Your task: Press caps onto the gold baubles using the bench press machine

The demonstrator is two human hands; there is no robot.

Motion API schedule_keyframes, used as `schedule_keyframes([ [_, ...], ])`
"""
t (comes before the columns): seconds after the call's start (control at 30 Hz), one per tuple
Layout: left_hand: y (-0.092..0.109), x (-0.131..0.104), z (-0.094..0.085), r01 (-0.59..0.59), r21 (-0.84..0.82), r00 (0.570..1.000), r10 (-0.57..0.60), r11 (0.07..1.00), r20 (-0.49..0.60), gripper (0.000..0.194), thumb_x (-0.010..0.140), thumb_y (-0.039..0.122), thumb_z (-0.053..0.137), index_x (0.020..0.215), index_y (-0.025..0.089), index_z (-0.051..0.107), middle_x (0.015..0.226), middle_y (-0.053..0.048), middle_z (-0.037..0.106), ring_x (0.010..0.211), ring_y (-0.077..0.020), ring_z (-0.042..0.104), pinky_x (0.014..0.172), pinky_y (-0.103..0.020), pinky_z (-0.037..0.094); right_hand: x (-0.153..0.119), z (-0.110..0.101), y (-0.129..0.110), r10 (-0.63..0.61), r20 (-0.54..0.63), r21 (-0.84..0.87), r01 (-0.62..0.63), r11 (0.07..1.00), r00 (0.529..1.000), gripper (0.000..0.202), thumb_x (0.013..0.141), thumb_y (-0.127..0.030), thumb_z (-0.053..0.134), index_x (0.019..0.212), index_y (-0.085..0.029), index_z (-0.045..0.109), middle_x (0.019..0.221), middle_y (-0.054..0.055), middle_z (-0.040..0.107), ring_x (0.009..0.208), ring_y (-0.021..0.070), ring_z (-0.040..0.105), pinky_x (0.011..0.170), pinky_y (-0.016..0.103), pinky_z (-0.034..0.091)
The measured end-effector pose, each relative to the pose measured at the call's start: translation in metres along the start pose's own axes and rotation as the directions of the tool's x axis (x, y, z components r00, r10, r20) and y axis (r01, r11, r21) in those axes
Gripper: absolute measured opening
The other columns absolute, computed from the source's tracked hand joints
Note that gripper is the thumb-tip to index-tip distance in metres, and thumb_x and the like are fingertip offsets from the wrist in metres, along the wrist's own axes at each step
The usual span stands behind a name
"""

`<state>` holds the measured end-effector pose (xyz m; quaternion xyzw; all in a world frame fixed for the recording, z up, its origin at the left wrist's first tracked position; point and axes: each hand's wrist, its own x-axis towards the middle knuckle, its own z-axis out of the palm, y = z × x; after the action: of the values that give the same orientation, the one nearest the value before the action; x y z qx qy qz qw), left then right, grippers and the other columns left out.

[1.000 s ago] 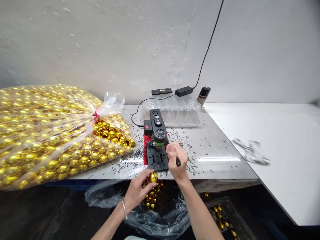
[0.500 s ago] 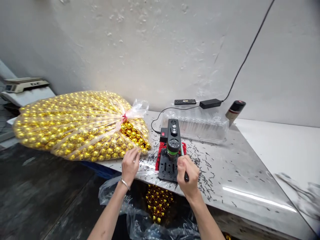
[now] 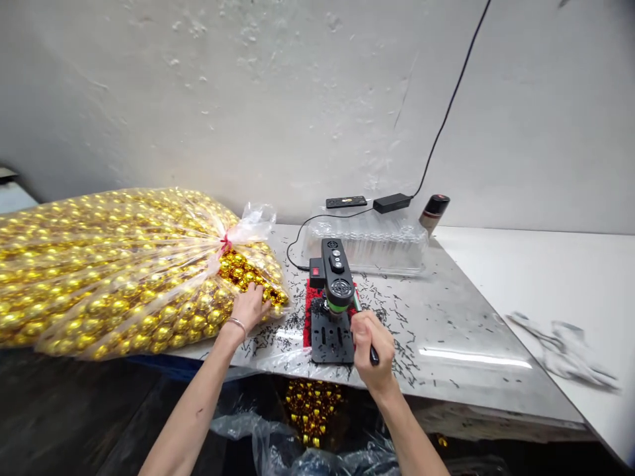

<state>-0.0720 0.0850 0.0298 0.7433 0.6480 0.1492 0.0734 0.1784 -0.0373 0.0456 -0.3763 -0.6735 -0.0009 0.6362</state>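
Observation:
My left hand [image 3: 251, 304] reaches to the torn opening in a big clear bag [image 3: 149, 277] of shiny gold balls. Its fingers are apart and touch the exposed gold balls [image 3: 243, 270]; nothing shows gripped in them. A small black device [image 3: 338, 274] with a green ring stands on a slotted black base plate [image 3: 331, 337]. To the right of it, my right hand [image 3: 373, 349] is closed around a black handle [image 3: 374, 357] with a pale shaft running up beside the device. Where the shaft ends is hidden.
Small black bits [image 3: 397, 330] are strewn over the metal tabletop [image 3: 446, 317]. Behind stand a clear plastic tray [image 3: 367, 254], a power adapter [image 3: 391, 203], a phone-like slab [image 3: 346, 201] and a spray can [image 3: 434, 213]. More gold balls [image 3: 312, 406] lie in plastic below the edge.
My left hand has moved left and up onto the exposed gold balls. My right hand stays on the black handle. The view has shifted to the right.

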Motion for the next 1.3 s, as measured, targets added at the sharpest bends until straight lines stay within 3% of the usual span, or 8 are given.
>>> schedule_keyframes([
  [0.07, -0.003, -0.006, -0.002, 0.008, -0.368, 0.998, -0.031, 0.930, -0.058, 0.033, 0.080, 0.035, 0.063, 0.104, 0.013, 0.066, 0.106, -0.014, 0.065, 0.079, -0.0222, 0.064, 0.074, -0.037, 0.051, 0.000, -0.001, 0.000, -0.004, 0.002, -0.002, 0.004, 1.000, 1.000, 0.027, 0.090, -0.002, 0.037, 0.070, -0.021, 0.040, 0.063, -0.001, 0.042, 0.062, 0.0122, 0.043, 0.055, 0.027, 0.034],
  [0.17, 0.002, -0.024, 0.001, 0.057, -0.882, 0.992, -0.129, 0.469, -0.004, 0.046, 0.077, 0.045, 0.068, 0.113, 0.016, 0.063, 0.107, -0.009, 0.067, 0.083, -0.0178, 0.065, 0.073, -0.030, 0.054, -0.002, -0.001, 0.001, 0.002, 0.006, -0.007, -0.002, 1.000, 1.000, 0.026, 0.090, -0.004, 0.037, 0.071, -0.021, 0.042, 0.064, -0.001, 0.044, 0.063, 0.0130, 0.045, 0.055, 0.028, 0.035],
  [0.23, 0.012, -0.043, 0.010, 0.136, -0.982, 0.984, -0.130, 0.130, 0.119, 0.050, 0.076, 0.046, 0.071, 0.117, 0.018, 0.063, 0.107, -0.008, 0.069, 0.086, -0.0163, 0.067, 0.072, -0.026, 0.055, -0.004, -0.002, 0.002, 0.011, 0.005, -0.009, -0.011, 1.000, 1.000, 0.026, 0.091, -0.006, 0.038, 0.071, -0.021, 0.044, 0.065, 0.000, 0.046, 0.063, 0.0133, 0.046, 0.055, 0.028, 0.036],
  [0.3, 0.025, -0.061, 0.023, 0.241, -0.967, 0.964, -0.095, -0.081, 0.248, 0.047, 0.075, 0.043, 0.074, 0.115, 0.021, 0.065, 0.105, -0.007, 0.070, 0.084, -0.0145, 0.068, 0.068, -0.023, 0.055, -0.005, -0.002, 0.003, 0.012, -0.002, -0.007, -0.012, 1.000, 1.000, 0.026, 0.091, -0.006, 0.038, 0.071, -0.020, 0.044, 0.066, 0.001, 0.048, 0.063, 0.0134, 0.047, 0.055, 0.028, 0.037],
  [0.57, 0.064, -0.090, 0.074, 0.472, -0.843, 0.860, -0.074, -0.258, 0.505, 0.028, 0.078, 0.035, 0.073, 0.100, 0.020, 0.066, 0.098, -0.007, 0.074, 0.085, -0.0158, 0.070, 0.079, -0.029, 0.058, -0.004, -0.004, 0.000, 0.046, 0.022, -0.047, -0.045, 0.998, 0.999, 0.029, 0.094, -0.011, 0.037, 0.067, -0.021, 0.043, 0.065, 0.001, 0.048, 0.064, 0.0143, 0.048, 0.058, 0.030, 0.038],
  [0.77, 0.086, -0.081, 0.096, 0.327, -0.943, 0.929, -0.161, -0.067, 0.333, 0.051, 0.065, 0.037, 0.081, 0.106, 0.018, 0.058, 0.094, -0.006, 0.073, 0.085, -0.0171, 0.069, 0.082, -0.032, 0.054, -0.005, -0.003, 0.000, 0.050, 0.013, -0.051, -0.049, 0.998, 0.999, 0.028, 0.094, -0.012, 0.036, 0.069, -0.021, 0.044, 0.066, 0.001, 0.049, 0.065, 0.0141, 0.049, 0.058, 0.029, 0.039],
  [1.03, 0.097, -0.076, 0.117, 0.039, -0.779, 0.992, -0.119, 0.626, -0.045, 0.036, 0.076, 0.036, 0.072, 0.111, 0.024, 0.071, 0.107, -0.009, 0.068, 0.108, -0.0261, 0.060, 0.101, -0.047, 0.041, -0.005, -0.004, 0.000, 0.060, 0.034, -0.053, -0.058, 0.997, 0.998, 0.029, 0.094, -0.013, 0.036, 0.068, -0.021, 0.045, 0.065, 0.001, 0.049, 0.065, 0.0149, 0.049, 0.058, 0.029, 0.040],
  [1.3, 0.101, -0.075, 0.117, -0.142, -0.613, 0.989, 0.083, 0.777, -0.124, 0.032, 0.079, 0.028, 0.073, 0.110, 0.025, 0.072, 0.107, -0.008, 0.071, 0.109, -0.0272, 0.060, 0.103, -0.049, 0.035, -0.005, -0.004, -0.001, 0.022, 0.024, -0.072, -0.021, 0.997, 0.999, 0.028, 0.093, -0.008, 0.037, 0.068, -0.022, 0.043, 0.064, 0.001, 0.049, 0.066, 0.0145, 0.050, 0.056, 0.028, 0.039],
])
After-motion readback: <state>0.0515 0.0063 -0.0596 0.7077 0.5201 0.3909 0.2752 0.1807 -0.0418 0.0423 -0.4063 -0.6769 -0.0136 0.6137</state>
